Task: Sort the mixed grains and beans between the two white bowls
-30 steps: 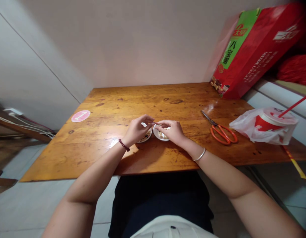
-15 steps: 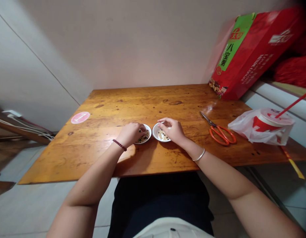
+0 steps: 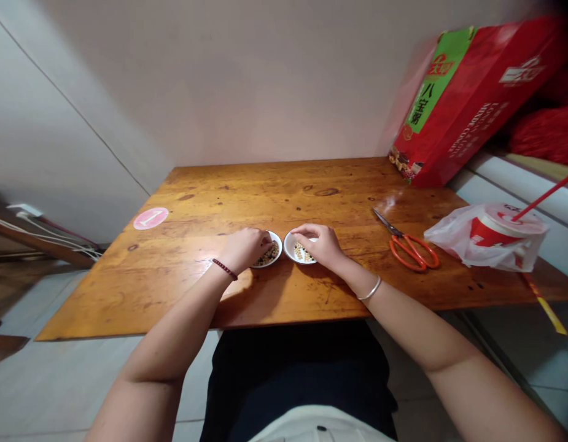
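Note:
Two small white bowls stand side by side on the wooden table, holding pale and dark beans. My left hand (image 3: 247, 250) reaches over the left bowl (image 3: 280, 245), its fingers bent into a pinch at the beans (image 3: 271, 253); whatever the fingertips hold is hidden. Over the right bowl (image 3: 289, 247) is my right hand (image 3: 321, 243), thumb and forefinger drawn together near the far rim. Anything between them is too small to make out. More pale and dark beans (image 3: 303, 253) lie in that bowl beneath the right hand.
Orange-handled scissors (image 3: 413, 250) lie right of the bowls. Farther right is a red and white cup (image 3: 500, 226) with a straw, in a plastic bag (image 3: 449, 233). A red carton (image 3: 468, 104) leans at the back right. A pink round sticker (image 3: 150, 218) marks the table's left.
My right thumb and fingers have come closer together and dropped slightly toward the right bowl. My left hand stays at the left bowl with little movement.

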`<state>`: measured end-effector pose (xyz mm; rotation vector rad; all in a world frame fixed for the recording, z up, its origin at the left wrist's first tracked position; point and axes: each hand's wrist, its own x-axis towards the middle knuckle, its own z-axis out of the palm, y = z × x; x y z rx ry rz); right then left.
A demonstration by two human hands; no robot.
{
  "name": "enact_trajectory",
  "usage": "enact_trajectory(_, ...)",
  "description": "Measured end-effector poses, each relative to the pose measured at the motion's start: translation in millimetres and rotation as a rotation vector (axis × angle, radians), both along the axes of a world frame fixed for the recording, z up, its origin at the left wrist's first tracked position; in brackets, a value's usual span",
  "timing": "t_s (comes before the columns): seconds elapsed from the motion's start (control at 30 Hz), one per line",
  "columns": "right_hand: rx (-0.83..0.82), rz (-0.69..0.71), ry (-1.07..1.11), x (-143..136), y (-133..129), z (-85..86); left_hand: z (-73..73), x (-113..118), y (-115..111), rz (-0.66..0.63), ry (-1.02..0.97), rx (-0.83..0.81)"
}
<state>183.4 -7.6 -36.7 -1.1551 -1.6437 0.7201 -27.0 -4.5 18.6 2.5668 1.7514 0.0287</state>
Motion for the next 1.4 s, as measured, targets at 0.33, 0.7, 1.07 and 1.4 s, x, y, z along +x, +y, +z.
enact_trajectory(0.33,-0.015,-0.005,-0.061,0,1,0.0,-3.1,0,-1,0.005,-0.012,0.039)
enact_trajectory(0.7,0.054,0.013,-0.008,0,2,-0.7,-8.6,6,7,-0.241,-0.792,-0.148)
enact_trajectory(1.07,0.029,0.077,0.183,-3,-2,2.4,-18.9,17,9,-0.167,-1.154,-0.389)
enact_trajectory(1.4,0.08,0.019,0.127,-2,-9,10.1,-10.4,18,3,-0.051,-1.224,-0.524)
